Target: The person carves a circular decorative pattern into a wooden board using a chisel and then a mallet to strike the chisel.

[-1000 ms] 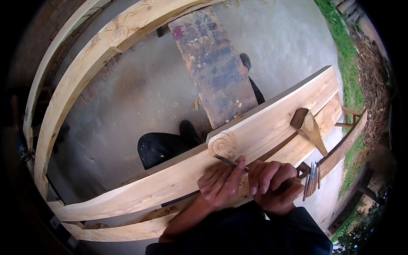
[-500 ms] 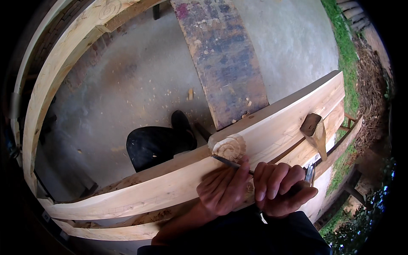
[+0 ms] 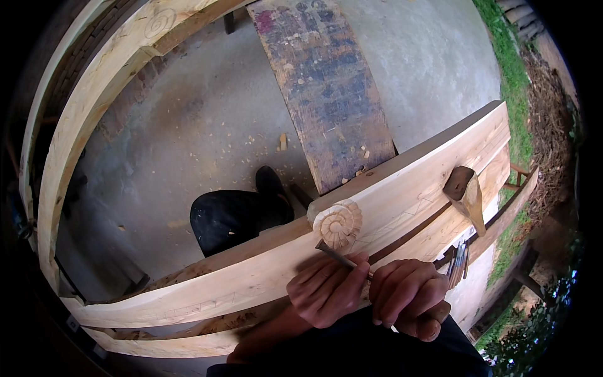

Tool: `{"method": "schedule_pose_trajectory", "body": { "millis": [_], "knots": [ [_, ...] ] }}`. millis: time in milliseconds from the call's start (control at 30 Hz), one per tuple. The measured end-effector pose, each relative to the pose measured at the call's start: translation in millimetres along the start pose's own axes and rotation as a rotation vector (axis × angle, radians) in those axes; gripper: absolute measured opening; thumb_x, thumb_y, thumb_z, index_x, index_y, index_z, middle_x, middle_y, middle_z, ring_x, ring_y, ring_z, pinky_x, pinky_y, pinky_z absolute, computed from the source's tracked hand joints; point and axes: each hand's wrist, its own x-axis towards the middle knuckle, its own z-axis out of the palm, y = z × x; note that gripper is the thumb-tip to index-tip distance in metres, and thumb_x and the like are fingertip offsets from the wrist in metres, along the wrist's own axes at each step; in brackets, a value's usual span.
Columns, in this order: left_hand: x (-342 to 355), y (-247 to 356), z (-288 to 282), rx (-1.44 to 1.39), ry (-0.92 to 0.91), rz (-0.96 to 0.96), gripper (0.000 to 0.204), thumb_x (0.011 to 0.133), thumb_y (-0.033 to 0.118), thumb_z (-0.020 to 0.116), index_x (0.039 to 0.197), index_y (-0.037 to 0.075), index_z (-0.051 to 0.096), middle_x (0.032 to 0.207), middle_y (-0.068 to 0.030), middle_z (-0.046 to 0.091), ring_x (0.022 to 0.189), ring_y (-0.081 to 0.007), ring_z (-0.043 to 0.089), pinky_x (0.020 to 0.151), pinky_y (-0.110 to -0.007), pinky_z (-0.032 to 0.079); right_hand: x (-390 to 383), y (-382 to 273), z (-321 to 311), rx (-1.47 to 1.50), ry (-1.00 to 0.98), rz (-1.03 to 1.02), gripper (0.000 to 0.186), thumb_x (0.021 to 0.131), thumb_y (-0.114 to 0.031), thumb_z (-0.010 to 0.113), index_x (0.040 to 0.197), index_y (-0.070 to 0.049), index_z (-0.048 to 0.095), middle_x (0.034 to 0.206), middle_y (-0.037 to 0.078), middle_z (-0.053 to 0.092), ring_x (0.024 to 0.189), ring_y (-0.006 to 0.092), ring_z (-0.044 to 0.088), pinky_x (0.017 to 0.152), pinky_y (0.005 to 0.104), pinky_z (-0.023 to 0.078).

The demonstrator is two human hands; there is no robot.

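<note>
A spiral rosette [image 3: 339, 224] is carved in relief into the pale wooden beam [image 3: 264, 267] lying across in front of me. My left hand [image 3: 326, 292] is closed around the metal shaft of a carving gouge [image 3: 333, 252], its fingers near the beam. My right hand [image 3: 408, 292] wraps the gouge's handle, whose wooden end shows by the thumb. The gouge slants up to the left, its tip just below the rosette's lower left edge. Whether the tip touches the wood I cannot tell.
A wooden mallet [image 3: 466, 195] rests on the beams to the right. Several slim carving tools [image 3: 460, 265] lie beyond my right hand. A stained board [image 3: 326, 94] runs away from the beam over the concrete floor [image 3: 188, 138], among scattered chips. A curved timber [image 3: 69, 144] arches at the left.
The gouge tip has drawn back slightly from the rosette's edge, uncovering more of the carving. My right hand has shifted down and left and curled more around the handle.
</note>
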Motion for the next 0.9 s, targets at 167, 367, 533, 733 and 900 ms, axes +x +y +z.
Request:
{"method": "schedule_pose_trajectory", "body": {
  "millis": [167, 367, 533, 733, 900],
  "knots": [
    [-4, -2, 3, 0.006, 0.009, -0.071, 0.028, 0.096, 0.0, 0.066, 0.122, -0.007, 0.075, 0.103, -0.0191, 0.084, 0.086, -0.0244, 0.084, 0.08, -0.033, 0.067, -1, 5, -2, 0.089, -0.04, -0.016, 0.042, 0.104, -0.028, 0.074, 0.077, -0.002, 0.055, 0.081, 0.023, 0.074, 0.057, 0.0316, 0.064, 0.059, 0.0467, 0.057],
    [-5, -4, 1, -0.025, -0.021, -0.102, 0.031, 0.094, -0.002, 0.064, 0.123, -0.007, 0.075, 0.107, -0.0188, 0.084, 0.087, -0.0252, 0.084, 0.081, -0.034, 0.067, 0, 7, -4, 0.012, -0.089, 0.0, 0.041, 0.103, -0.027, 0.074, 0.077, -0.002, 0.055, 0.082, 0.023, 0.073, 0.058, 0.0328, 0.064, 0.061, 0.0474, 0.057],
    [-5, -4, 2, -0.001, 0.01, -0.084, 0.03, 0.092, -0.003, 0.07, 0.121, -0.006, 0.077, 0.1, -0.0143, 0.084, 0.082, -0.0224, 0.082, 0.077, -0.032, 0.066, -5, 5, 5, -0.04, -0.025, -0.003, 0.043, 0.106, -0.031, 0.072, 0.079, -0.002, 0.055, 0.082, 0.021, 0.073, 0.058, 0.0321, 0.065, 0.062, 0.0469, 0.058],
    [-4, 0, 5, 0.058, -0.004, 0.018, 0.026, 0.095, 0.004, 0.076, 0.12, -0.003, 0.079, 0.076, -0.0024, 0.075, 0.064, -0.012, 0.069, 0.059, -0.025, 0.052, -2, -3, 10, -0.051, 0.059, -0.061, 0.053, 0.109, -0.046, 0.07, 0.077, -0.009, 0.051, 0.065, 0.011, 0.071, 0.04, 0.0163, 0.059, 0.038, 0.0302, 0.043],
    [-6, 0, 5, 0.056, -0.136, 0.101, 0.029, 0.1, 0.011, 0.075, 0.125, -0.002, 0.08, 0.068, 0.0034, 0.065, 0.057, -0.0088, 0.057, 0.053, -0.023, 0.039, -2, -26, 12, 0.013, 0.05, -0.025, 0.054, 0.106, -0.048, 0.075, 0.074, -0.01, 0.053, 0.066, 0.013, 0.072, 0.039, 0.0151, 0.058, 0.036, 0.0267, 0.04]
  ]
}}
